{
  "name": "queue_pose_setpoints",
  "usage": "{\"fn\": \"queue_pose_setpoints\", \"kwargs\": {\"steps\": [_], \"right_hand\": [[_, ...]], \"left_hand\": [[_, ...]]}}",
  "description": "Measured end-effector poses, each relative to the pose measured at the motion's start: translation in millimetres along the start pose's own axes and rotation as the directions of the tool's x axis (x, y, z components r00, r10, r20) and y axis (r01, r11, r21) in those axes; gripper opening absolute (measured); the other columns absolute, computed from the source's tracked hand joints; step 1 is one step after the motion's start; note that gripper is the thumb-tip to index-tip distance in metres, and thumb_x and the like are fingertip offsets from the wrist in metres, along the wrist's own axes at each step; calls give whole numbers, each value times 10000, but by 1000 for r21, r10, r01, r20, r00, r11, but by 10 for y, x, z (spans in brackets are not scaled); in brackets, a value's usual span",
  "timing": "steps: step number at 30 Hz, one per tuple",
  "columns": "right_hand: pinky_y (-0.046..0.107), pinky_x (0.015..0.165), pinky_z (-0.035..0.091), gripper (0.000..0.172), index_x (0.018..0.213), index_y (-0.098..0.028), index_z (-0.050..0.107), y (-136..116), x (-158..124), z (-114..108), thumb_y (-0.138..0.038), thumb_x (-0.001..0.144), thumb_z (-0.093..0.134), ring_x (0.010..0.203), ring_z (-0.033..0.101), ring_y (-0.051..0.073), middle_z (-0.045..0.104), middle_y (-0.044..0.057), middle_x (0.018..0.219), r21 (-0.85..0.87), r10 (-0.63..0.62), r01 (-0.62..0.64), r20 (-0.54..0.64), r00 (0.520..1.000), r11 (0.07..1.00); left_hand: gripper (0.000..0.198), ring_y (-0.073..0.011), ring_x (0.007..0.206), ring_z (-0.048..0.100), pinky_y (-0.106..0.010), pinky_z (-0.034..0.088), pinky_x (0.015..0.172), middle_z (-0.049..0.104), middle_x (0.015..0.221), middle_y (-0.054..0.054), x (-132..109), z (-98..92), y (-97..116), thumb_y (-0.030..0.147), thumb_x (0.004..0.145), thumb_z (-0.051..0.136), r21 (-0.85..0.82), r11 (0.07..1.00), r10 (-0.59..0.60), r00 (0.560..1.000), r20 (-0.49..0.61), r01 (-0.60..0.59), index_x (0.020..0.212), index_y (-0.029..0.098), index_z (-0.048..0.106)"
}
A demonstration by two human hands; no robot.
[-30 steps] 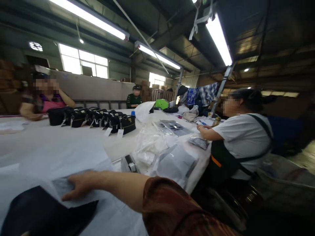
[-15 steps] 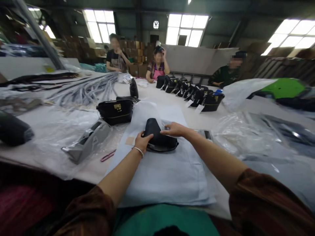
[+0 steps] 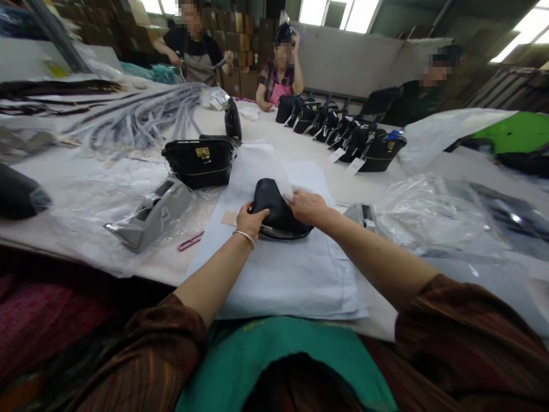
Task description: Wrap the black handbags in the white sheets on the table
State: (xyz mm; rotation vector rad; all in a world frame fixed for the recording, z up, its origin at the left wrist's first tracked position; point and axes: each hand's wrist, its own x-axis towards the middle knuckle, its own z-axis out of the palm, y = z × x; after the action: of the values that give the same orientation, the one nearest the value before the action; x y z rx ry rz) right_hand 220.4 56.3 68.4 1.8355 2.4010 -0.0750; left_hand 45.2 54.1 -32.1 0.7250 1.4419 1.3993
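A small black bag (image 3: 274, 209) lies on a stack of white tissue paper (image 3: 283, 269) in front of me. My left hand (image 3: 249, 220) grips the bag's left end, fingers curled over it. My right hand (image 3: 309, 207) rests on the bag's right top and pinches a sheet of white paper (image 3: 257, 166) that rises over the bag. Both forearms reach in from the bottom, in brown sleeves.
A grey tape dispenser (image 3: 148, 214) sits left on clear plastic, a pink pen (image 3: 190, 241) beside it. Behind stands a black handbag (image 3: 199, 163), and a row of black bags (image 3: 343, 137) runs to the back. Three people sit at the far side. Plastic bags (image 3: 433, 214) pile right.
My view swung from the right side of the table to straight ahead. My right hand drew back from the flat sheet onto the bag, and both hands now hold it.
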Motion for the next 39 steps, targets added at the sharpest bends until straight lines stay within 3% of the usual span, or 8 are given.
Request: {"fn": "queue_pose_setpoints", "kwargs": {"steps": [14,19,23,26,28,31,35,39], "right_hand": [[433,919,445,422,1244,-122,674,-100,-302,90,-310,1039,357,1157,557,323,553,196,1402,-142,-206,190,-103,973,971],[435,857,425,354,1106,-99,728,-168,-539,169,-175,981,406,1142,527,332,571,217,1365,-216,-333,304,-117,936,928],[428,845,427,335,1104,-94,733,-185,-685,301,-141,960,434,1146,514,330,610,216,1292,-196,-343,315,-132,930,929],[426,860,435,358,1168,-88,716,-188,-723,375,-127,964,424,1190,493,330,571,212,1373,-192,-325,292,-169,930,937],[424,871,440,373,1206,-83,701,-195,-724,400,-108,954,427,1214,482,329,534,209,1432,-198,-317,281,-183,931,939],[419,881,447,404,1257,-88,677,-212,-714,418,-83,941,426,1224,483,320,497,195,1486,-210,-318,276,-203,926,938],[429,892,457,416,1279,-96,667,-218,-717,437,-86,939,428,1213,500,319,493,183,1499,-223,-324,276,-222,920,935],[457,916,468,446,1344,-98,628,-185,-762,421,-97,946,425,1233,504,336,489,194,1508,-228,-343,295,-216,914,928]], "left_hand": [[703,-204,949,710,-326,612,828,703,1094,-71,-351,-207,-180,251,643,914,-15,1000,-15,1000,13,15,1277,196,614],[739,-248,1007,703,-356,590,864,695,1178,-130,-300,-416,-76,359,687,896,287,954,61,992,110,-91,1332,182,583],[731,-256,939,712,-399,573,905,646,1267,-185,-239,-688,258,409,724,856,645,693,186,945,269,-321,1349,154,575],[691,-312,1082,676,-463,527,1005,566,1364,-224,-238,-803,705,359,787,798,738,367,501,788,357,-567,1384,123,542],[758,-380,1348,505,-524,418,1128,471,1475,-243,-256,-785,1043,327,802,785,720,117,718,559,414,-684,1460,121,470],[805,-390,1520,247,-583,225,1222,357,1596,-196,-255,-626,1450,275,815,770,610,-223,729,286,622,-761,1530,198,409],[576,-348,1509,303,-617,175,1219,450,1566,-130,-121,-316,1621,152,889,634,397,-378,526,159,835,-836,1443,274,538],[295,-293,1427,448,-585,153,1237,633,1378,-103,30,-165,1583,136,949,511,316,-213,557,151,816,-924,1117,239,731]]}}
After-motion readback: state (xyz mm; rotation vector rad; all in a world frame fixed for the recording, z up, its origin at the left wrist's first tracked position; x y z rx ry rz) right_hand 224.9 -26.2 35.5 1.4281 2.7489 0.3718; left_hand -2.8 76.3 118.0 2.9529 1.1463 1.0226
